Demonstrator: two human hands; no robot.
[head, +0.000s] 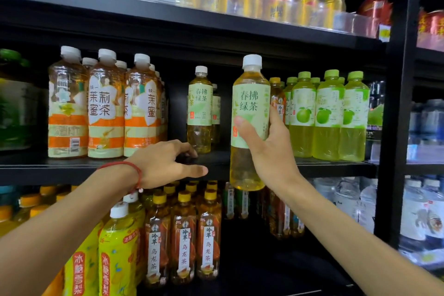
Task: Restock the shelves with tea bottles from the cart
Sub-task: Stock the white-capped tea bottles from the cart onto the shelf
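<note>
while right grip [269,151] wraps the tea bottle [251,101] mid-label, left grip [161,163] relaxed, touching shelf edge [72,173]

View: one wide-angle camera worn on my head.
Facing: forward, about level with the shelf [72,170], square to its front.
Nearness: close; my left hand [163,163] touches the shelf edge, and my forearms enter from the bottom corners.
Centre: my right hand [271,151] holding the bottle [249,103].
Edges: cans [278,5] along the top, post [398,103] at right.
Lens: shelf lines bow toward the corners.
</note>
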